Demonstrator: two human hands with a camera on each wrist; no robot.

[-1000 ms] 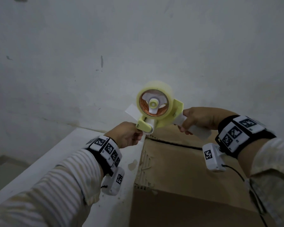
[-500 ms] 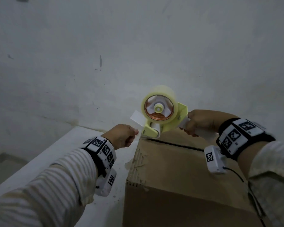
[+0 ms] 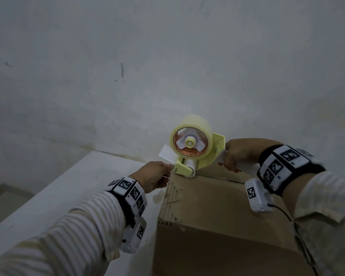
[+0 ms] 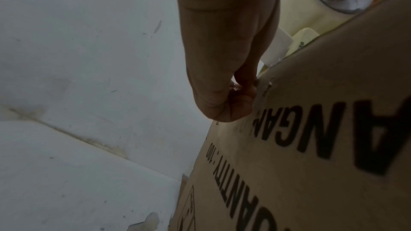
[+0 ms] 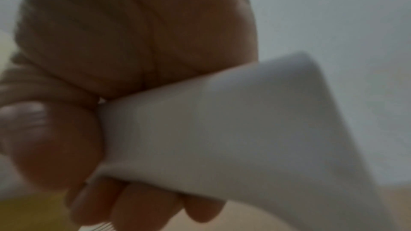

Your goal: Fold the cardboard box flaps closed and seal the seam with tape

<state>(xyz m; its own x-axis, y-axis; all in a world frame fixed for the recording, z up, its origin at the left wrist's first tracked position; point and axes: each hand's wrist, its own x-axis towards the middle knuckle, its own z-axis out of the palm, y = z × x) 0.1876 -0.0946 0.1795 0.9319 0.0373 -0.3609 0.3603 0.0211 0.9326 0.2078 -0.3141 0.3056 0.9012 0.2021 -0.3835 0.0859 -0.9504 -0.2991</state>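
A brown cardboard box (image 3: 217,216) stands with its flaps folded shut and a dark seam (image 3: 229,179) across the top. My right hand (image 3: 237,154) grips the white handle (image 5: 222,129) of a yellow-green tape dispenser (image 3: 191,150). Its roller sits on the far left edge of the box top, and a white tab (image 3: 167,155) sticks out to the left. My left hand (image 3: 155,176) is at the box's upper left edge, just below the roller. In the left wrist view its thumb and fingers (image 4: 233,97) pinch a glossy clear tape end against the printed box side (image 4: 311,147).
The box rests on a white ledge (image 3: 68,196) against a grey-white wall (image 3: 167,66). Torn paper and old tape scraps (image 3: 172,198) mark the box's left edge. A cable (image 3: 283,212) hangs from my right wrist camera.
The dispenser has come down from mid-air onto the far left edge of the box top. My left hand followed it down to the box's edge.
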